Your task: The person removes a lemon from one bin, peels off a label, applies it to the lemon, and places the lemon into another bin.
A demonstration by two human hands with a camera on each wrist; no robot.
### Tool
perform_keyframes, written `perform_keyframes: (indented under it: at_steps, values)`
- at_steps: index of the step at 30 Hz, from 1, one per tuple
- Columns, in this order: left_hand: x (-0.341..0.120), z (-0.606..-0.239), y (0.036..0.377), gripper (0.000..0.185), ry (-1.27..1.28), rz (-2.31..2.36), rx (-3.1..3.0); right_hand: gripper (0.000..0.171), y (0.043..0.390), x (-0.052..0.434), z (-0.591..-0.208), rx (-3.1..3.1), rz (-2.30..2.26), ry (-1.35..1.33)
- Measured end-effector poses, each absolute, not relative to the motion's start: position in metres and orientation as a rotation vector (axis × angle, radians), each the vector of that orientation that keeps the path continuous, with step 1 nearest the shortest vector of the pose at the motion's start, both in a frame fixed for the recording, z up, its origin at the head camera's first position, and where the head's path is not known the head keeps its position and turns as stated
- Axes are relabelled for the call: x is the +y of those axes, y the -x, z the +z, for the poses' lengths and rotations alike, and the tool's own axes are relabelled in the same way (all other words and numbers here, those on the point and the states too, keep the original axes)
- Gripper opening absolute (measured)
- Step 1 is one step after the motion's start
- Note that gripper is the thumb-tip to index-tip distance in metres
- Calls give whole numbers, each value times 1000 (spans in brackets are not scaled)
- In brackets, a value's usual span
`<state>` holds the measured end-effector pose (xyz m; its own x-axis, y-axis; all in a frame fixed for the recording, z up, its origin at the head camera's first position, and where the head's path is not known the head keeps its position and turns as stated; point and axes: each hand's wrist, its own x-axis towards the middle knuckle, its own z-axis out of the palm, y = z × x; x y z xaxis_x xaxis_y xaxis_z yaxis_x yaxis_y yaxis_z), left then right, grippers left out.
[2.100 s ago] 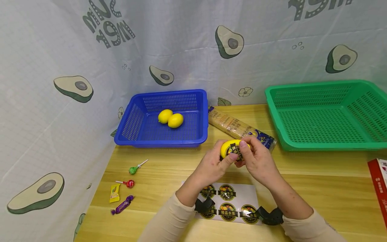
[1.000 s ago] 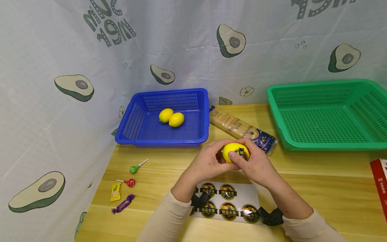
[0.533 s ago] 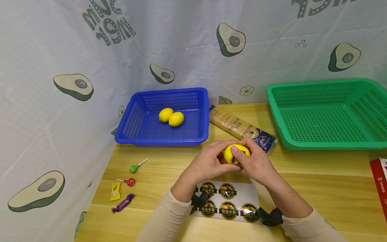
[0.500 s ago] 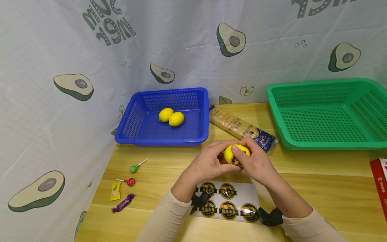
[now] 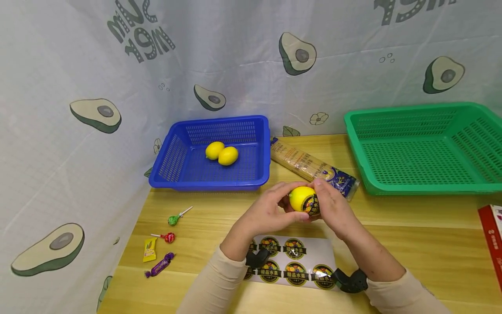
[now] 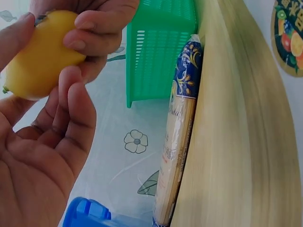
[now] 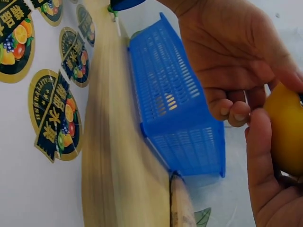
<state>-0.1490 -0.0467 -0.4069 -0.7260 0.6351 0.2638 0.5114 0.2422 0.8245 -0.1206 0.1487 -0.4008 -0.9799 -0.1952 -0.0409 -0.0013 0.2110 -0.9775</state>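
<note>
A yellow lemon (image 5: 300, 197) with a round black fruit sticker (image 5: 311, 205) on its side is held above the table between both hands. My left hand (image 5: 268, 212) grips it from the left, thumb along the lower side and fingers behind. From the right, my right hand (image 5: 336, 212) holds the other end, its thumb near the top by the sticker. In the left wrist view the fingertips of both hands meet around the lemon (image 6: 45, 56). Below the wrists lies a white sheet of round stickers (image 5: 319, 248), partly covered by the left wrist's strap.
A blue basket (image 5: 209, 185) with two lemons (image 5: 228, 155) stands at the back left, a green basket (image 5: 412, 189) at the back right. Between them lies a spaghetti packet (image 5: 303, 161). Lollipops (image 5: 172, 220) and wrapped candies (image 5: 160, 264) lie at left; a red box (image 5: 490, 235) at the right edge.
The lemon has been turned between the hands, bringing the sticker to the front right. The right thumb has moved off the sticker towards the lemon's upper right; both hands stay in nearly the same place.
</note>
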Motion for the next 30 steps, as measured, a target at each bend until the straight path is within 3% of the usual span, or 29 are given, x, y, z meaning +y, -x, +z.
perform_keyframes:
  at_steps: [7,12,19,26,30]
  values:
    - [-51,-407,152,58,-1134,1524,2301,58,122,150,-400,2270,-1875,231]
    - [-51,-408,154,56,-986,1546,2251,60,122,162,-397,2301,-1840,196]
    - [-48,-415,155,60,-703,1559,2186,52,105,192,-403,2538,-1749,-13]
    - [-45,-423,155,62,-609,1618,2127,37,82,241,-421,2744,-1797,-202]
    - [-43,-425,156,64,-623,1678,2099,45,75,271,-422,2634,-2033,-338]
